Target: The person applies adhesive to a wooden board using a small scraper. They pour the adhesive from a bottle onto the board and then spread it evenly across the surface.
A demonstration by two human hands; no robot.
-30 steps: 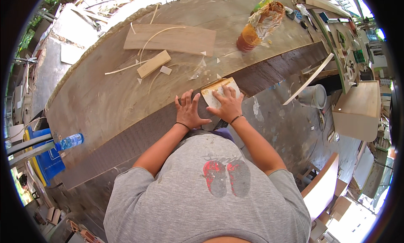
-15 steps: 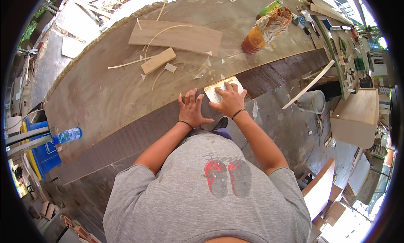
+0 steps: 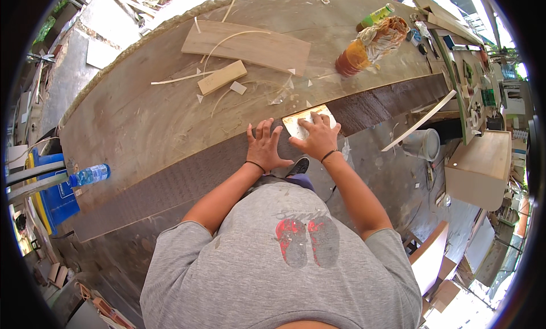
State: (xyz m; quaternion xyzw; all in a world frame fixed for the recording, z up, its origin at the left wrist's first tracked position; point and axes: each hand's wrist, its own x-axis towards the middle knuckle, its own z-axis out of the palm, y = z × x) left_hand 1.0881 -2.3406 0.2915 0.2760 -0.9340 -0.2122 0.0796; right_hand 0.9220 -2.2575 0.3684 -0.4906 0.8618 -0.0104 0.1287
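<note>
My left hand [image 3: 265,148] rests with fingers spread on the long dark brown strip [image 3: 187,172] along the table's near edge. Its thumb points toward my right hand [image 3: 316,136]. That hand lies over a white flat piece [image 3: 293,126] with a wood-coloured far edge, fingers apart on its top and thumb at its left side. The white piece sits across the dark strip, between its left stretch and its glossier right stretch. Whether it is loose or fixed I cannot tell. Both hands touch surfaces from above, and the undersides of the fingers are hidden.
Beyond my hands lie a thin wooden panel [image 3: 250,44], a small wood block [image 3: 223,77] and curved thin strips. An orange-brown container [image 3: 351,58] topped with crumpled wrapping stands behind, right. A water bottle [image 3: 91,175] is at left, a bucket [image 3: 422,143] on the floor at right.
The whole view has shifted slightly, mostly to the right for the table things. Both hands keep nearly the same pose, and the right one stays on the white piece.
</note>
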